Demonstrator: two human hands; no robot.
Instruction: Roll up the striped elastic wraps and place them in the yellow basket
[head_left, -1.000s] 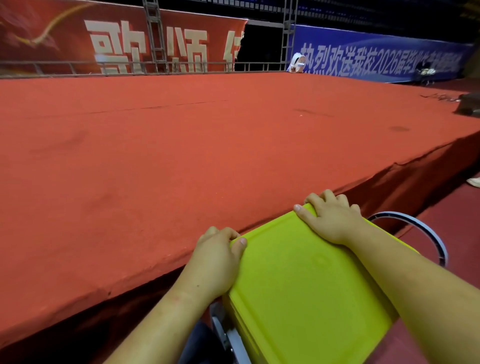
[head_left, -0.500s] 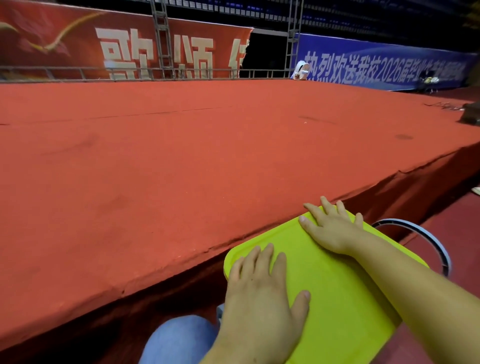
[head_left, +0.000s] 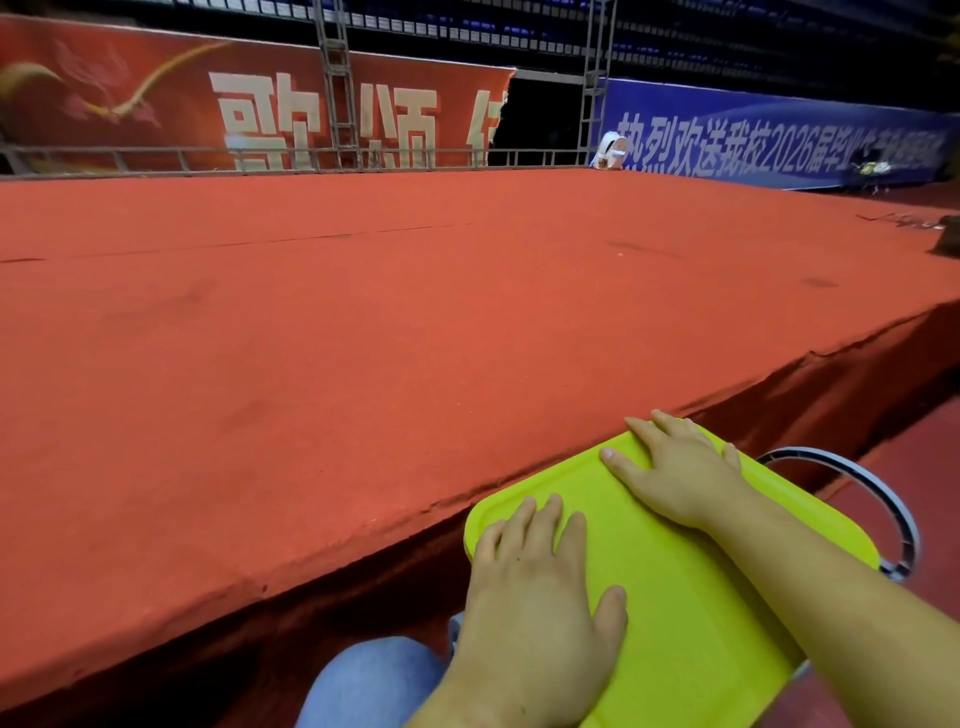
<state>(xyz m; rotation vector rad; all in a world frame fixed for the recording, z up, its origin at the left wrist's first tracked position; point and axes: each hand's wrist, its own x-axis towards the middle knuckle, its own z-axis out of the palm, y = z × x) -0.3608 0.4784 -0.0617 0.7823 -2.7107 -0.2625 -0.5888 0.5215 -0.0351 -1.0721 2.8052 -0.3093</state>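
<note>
A yellow basket (head_left: 691, 613) with its flat yellow lid on top sits low at the bottom right, just below the edge of a red stage. My left hand (head_left: 540, 597) lies flat on the lid's near left part, fingers straight. My right hand (head_left: 675, 473) lies flat on the lid's far corner, fingers spread. A curved grey and white handle (head_left: 878, 493) hangs at the basket's right side. No striped elastic wraps are in view.
The red carpeted stage (head_left: 363, 338) fills the view ahead, its front edge running just beyond the basket. My knee in blue jeans (head_left: 374, 680) is at the bottom. Metal railing and banners stand at the back. A white object (head_left: 610, 151) sits at the stage's far edge.
My left hand moved from gripping the lid's left edge to lying flat on top. The right hand's fingers uncurled to lie flat. The view has tilted slightly.
</note>
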